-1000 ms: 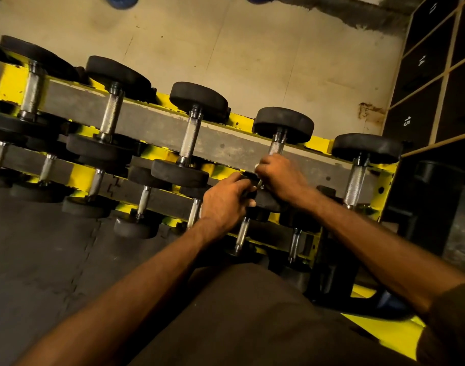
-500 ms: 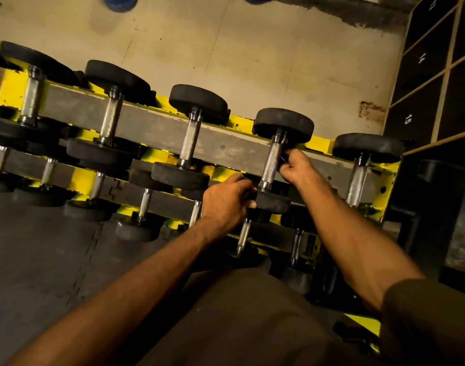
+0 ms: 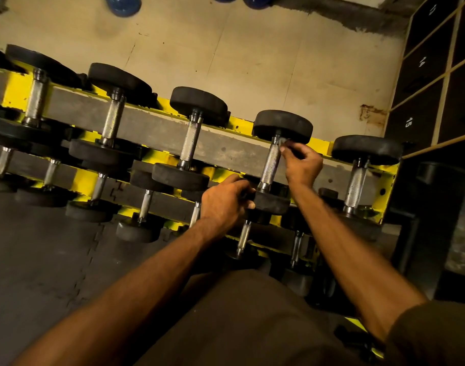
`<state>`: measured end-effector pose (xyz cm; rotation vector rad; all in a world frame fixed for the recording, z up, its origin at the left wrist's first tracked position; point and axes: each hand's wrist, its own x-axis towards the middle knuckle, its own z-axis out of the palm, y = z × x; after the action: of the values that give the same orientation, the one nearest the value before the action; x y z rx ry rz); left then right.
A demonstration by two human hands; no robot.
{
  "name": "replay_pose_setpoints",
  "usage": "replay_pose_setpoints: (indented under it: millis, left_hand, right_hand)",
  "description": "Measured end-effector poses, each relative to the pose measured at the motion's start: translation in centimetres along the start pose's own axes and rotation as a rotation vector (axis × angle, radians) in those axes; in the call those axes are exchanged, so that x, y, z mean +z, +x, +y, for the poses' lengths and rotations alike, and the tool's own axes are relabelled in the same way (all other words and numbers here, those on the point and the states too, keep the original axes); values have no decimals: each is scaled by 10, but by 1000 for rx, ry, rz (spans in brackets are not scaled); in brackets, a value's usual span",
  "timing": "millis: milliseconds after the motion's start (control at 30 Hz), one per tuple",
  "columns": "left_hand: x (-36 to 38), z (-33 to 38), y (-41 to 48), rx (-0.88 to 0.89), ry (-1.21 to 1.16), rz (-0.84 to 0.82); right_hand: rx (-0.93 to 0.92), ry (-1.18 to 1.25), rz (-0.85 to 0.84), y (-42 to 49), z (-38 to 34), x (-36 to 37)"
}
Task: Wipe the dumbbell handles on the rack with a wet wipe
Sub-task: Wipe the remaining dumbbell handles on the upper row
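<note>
A yellow and grey rack (image 3: 157,130) holds several black dumbbells with knurled steel handles on its top row. My left hand (image 3: 226,202) grips the near black head (image 3: 272,204) of the fourth dumbbell. Its handle (image 3: 270,162) shows bare along most of its length. My right hand (image 3: 302,162) sits just right of that handle's far end, fingers curled, pinching a small pale wet wipe (image 3: 283,142) against the top of the handle below the far head (image 3: 283,125).
Neighbouring handles stand at left (image 3: 190,140) and right (image 3: 356,180). A lower row of smaller dumbbells (image 3: 144,204) runs below. Dark numbered lockers (image 3: 424,83) fill the right side. Black floor mats (image 3: 41,260) lie at lower left, and blue objects (image 3: 123,5) sit at the top.
My right hand slid from the near end of the handle, where it wrapped it, up to the far end and off to its right side. My left hand stayed put.
</note>
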<state>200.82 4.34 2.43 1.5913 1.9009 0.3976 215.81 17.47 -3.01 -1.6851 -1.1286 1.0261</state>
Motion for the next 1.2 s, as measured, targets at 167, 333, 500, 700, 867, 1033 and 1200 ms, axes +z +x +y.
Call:
replay_pose_setpoints:
  millis: [167,333,500,700,867,1033,1200]
  left_hand:
    - [2,0,0,10,1,1]
    - [3,-2,-1,3,-5,11]
    - [4,2,-3,11,12,16]
    - [4,0,-5,5,4,25]
    - [6,-1,-5,-5,10,41]
    - [7,-1,-5,7,3,38]
    - [6,-3,-4,14,-2,27]
  right_hand:
    - [-833,-593,-174,12,5,-11]
    - [-998,-1192,-374,10,-11,6]
    - [-761,-1587,-866,-15,-58,31]
    - [-557,-1438,-969,-20,-69,28]
    - [-827,-1512,-682,-9,-64,17]
    - [-929,-1126,-823,-15,-30,-12]
    - [-415,-564,-351,-4,-14,-15]
